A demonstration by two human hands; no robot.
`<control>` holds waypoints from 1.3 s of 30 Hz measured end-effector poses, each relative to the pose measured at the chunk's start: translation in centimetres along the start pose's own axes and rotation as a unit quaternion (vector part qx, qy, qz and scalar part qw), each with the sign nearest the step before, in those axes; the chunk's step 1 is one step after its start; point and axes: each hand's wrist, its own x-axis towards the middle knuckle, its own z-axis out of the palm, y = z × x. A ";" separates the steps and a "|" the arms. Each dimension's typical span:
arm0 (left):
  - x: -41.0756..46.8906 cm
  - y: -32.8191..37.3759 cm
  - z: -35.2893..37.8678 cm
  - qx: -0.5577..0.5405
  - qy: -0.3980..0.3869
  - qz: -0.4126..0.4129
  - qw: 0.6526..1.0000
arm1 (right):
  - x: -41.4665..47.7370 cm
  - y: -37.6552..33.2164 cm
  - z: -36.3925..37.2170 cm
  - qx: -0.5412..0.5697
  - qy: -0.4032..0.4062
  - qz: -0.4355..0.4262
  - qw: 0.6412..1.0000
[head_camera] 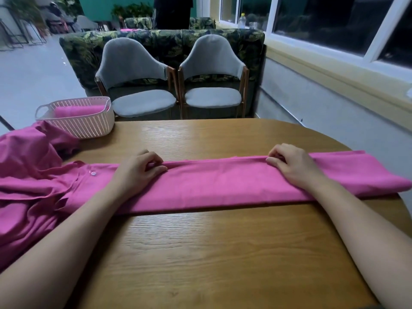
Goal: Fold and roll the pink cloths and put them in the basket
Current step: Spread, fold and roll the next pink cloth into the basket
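While one rolled cloth [77, 111] already lies in the basket [89, 128] at the table's [200, 253] far left | left hand [139, 169] and right hand [289, 167] pinch the far edge of the folded strip [223, 186] mid-table, rolling not begun | crumpled pile [26, 175] at left waits, number unclear | count: one basket, one roll, one strip, two hands.

left arm: bare, enters from 7 o'clock and reaches toward 1 o'clock
left hand [140, 169]: palm down, fingers curled, tips pinched together at the far edge, thumb tucked under the fingers
right arm: bare, enters from 4 o'clock and reaches toward 11 o'clock
right hand [289, 166]: palm down, knuckles raised, fingers bent, tips pressed down and gathered in a pinch
spacing: hands well apart, level with each other, left at 9 o'clock of right
wrists: both low, nearly flat
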 end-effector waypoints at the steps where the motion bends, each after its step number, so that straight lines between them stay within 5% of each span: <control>1: -0.2 0.1 0.0 0.000 0.000 0.001 1.000 | -0.1 -0.1 -0.2 -0.004 0.007 -0.006 1.000; 14: -0.1 0.0 -0.1 0.001 0.010 -0.031 0.999 | 1.5 1.1 0.8 -0.016 0.016 0.043 0.999; 20: 0.2 -0.3 -0.6 0.091 0.021 -0.042 0.995 | 1.3 0.8 0.9 -0.097 0.058 0.054 0.992; 34: 0.6 0.0 -0.9 0.125 0.023 -0.106 0.986 | 0.3 -1.9 1.4 -0.084 -0.003 0.086 0.993; 39: 0.7 4.7 -0.1 0.132 0.019 -0.028 0.991 | 0.1 -4.0 1.8 -0.148 -0.031 0.124 0.981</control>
